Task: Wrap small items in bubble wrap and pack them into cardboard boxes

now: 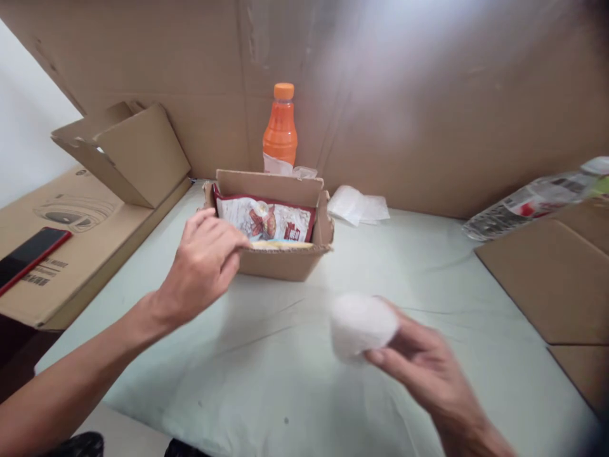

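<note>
An open cardboard box point(280, 261) sits on the pale green cloth with a red-and-white printed food packet point(261, 219) standing inside it. My left hand point(202, 260) grips the front left of the box's rim, its fingers curled over the edge and the fingertips partly hidden. To the right and nearer to me, my right hand point(419, 355) holds a white rounded thing point(361, 327) above the cloth, thumb beneath and fingers behind. Motion blurs that white thing, and its exact kind cannot be made out. Something yellow and blue shows low inside the box's front wall.
An orange drink bottle point(280, 133) stands behind the box, with folded white sheets point(359, 205) to its right. At the right, a clear plastic bottle point(528, 200) lies near a cardboard carton point(547, 273). A phone point(33, 254) rests on a large carton point(95, 247) at left.
</note>
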`<state>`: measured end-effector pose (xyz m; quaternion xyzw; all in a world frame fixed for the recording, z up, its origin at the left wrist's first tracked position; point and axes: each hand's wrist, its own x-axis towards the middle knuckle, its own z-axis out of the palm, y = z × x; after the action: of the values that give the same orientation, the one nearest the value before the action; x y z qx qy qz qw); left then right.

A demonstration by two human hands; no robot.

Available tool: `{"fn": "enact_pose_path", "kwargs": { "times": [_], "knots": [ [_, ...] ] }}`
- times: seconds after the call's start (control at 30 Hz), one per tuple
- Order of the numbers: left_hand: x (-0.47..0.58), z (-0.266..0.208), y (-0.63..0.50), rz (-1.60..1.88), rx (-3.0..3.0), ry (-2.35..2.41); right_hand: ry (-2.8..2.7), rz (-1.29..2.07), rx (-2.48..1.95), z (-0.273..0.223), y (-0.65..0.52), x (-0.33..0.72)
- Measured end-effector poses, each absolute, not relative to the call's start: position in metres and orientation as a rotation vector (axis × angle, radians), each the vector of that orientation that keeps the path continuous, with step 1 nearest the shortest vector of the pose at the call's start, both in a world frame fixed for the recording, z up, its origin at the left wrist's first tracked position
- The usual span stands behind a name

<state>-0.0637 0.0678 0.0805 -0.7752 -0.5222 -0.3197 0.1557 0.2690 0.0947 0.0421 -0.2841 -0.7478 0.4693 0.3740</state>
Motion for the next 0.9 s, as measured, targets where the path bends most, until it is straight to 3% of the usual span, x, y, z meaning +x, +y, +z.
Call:
{"fn": "enact_pose_path", "kwargs": {
  "times": [0.23, 0.47, 0.73, 0.9],
  "knots": [
    [-0.055, 0.086, -0.014, -0.764, -2.289, -1.559, -2.213, 0.352, -0.750, 0.136, 0.118, 0.229],
    [-0.074, 0.070, -0.016, -0.944, -2.288, -1.566, -3.120, -0.227, -0.818, 0.142, 0.155, 0.116],
    [-0.073, 0.065, -0.010, -1.080, -2.314, -1.528, -3.476, 0.005, -0.965, 0.117, 0.155, 0.075],
    [-0.079, 0.055, -0.015, -1.276, -2.026, -1.590, -3.318, 0.291, -0.897, 0.146, 0.158, 0.105]
  ]
}}
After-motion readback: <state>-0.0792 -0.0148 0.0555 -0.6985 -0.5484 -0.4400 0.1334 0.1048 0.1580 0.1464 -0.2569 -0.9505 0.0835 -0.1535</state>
